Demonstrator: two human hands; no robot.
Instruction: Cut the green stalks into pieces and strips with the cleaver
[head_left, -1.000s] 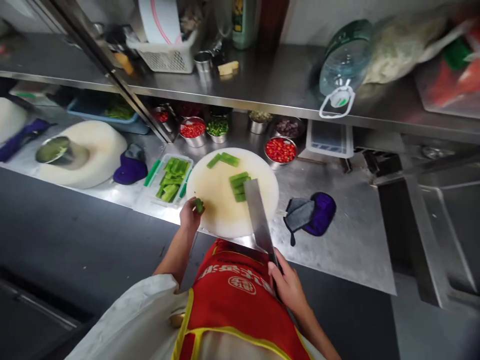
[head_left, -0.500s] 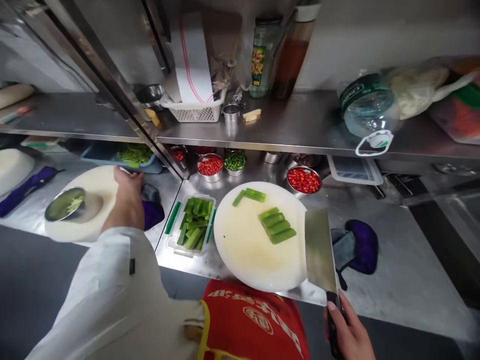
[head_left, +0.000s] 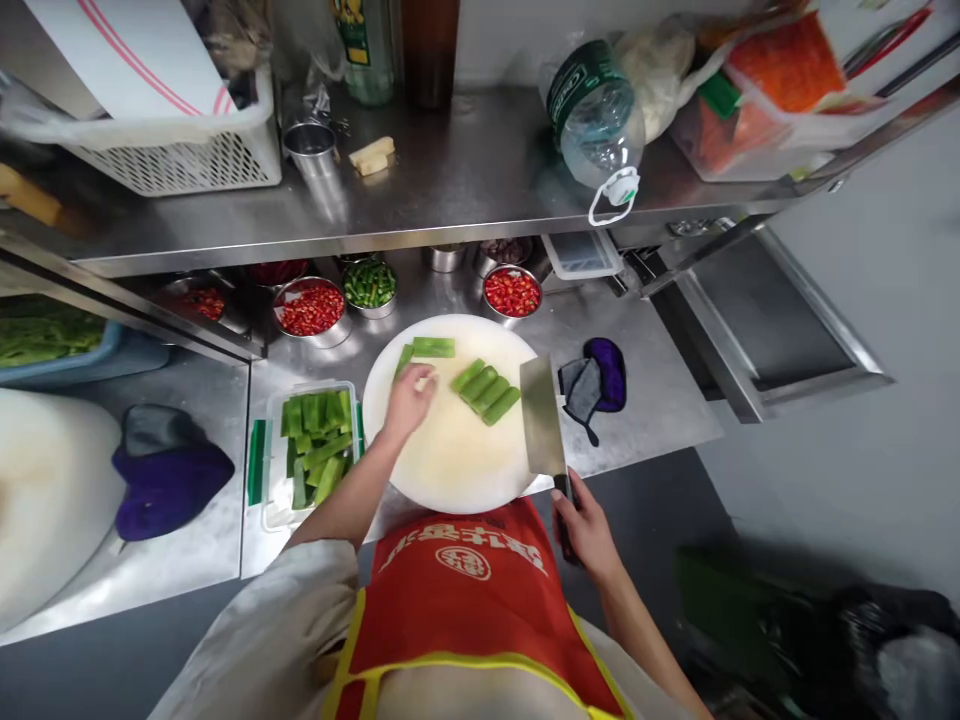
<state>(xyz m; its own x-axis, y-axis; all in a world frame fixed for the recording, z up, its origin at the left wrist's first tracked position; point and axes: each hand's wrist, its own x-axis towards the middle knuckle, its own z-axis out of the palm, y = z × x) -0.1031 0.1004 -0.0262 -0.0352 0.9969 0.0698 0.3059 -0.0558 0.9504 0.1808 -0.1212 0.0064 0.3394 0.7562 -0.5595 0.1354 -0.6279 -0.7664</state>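
My right hand (head_left: 589,530) is wrapped round the black handle of a cleaver (head_left: 545,415), whose broad blade lies over the right edge of a round white cutting board (head_left: 427,470). My left hand (head_left: 409,402) hovers over the board's left side, fingers loosely bent and apart, with nothing visible in them. Just beyond its fingertips lie a cut green stalk piece (head_left: 433,347) and a second one (head_left: 403,360), partly hidden by the hand. A row of several green pieces (head_left: 486,390) sits between hand and blade. A clear plastic box (head_left: 281,515) holding more cut pieces stands left of the board.
Metal bowls of chopped red chillies (head_left: 311,305), green pieces (head_left: 370,283) and more red pieces (head_left: 512,291) stand behind the board, under a steel shelf (head_left: 465,190). A purple-grey cloth item (head_left: 604,375) lies at right, another (head_left: 169,470) at left beside a second board (head_left: 52,500).
My left hand has come from the other board at far left to this one. The view has turned right. The cleaver remains in my right hand at the board's edge.
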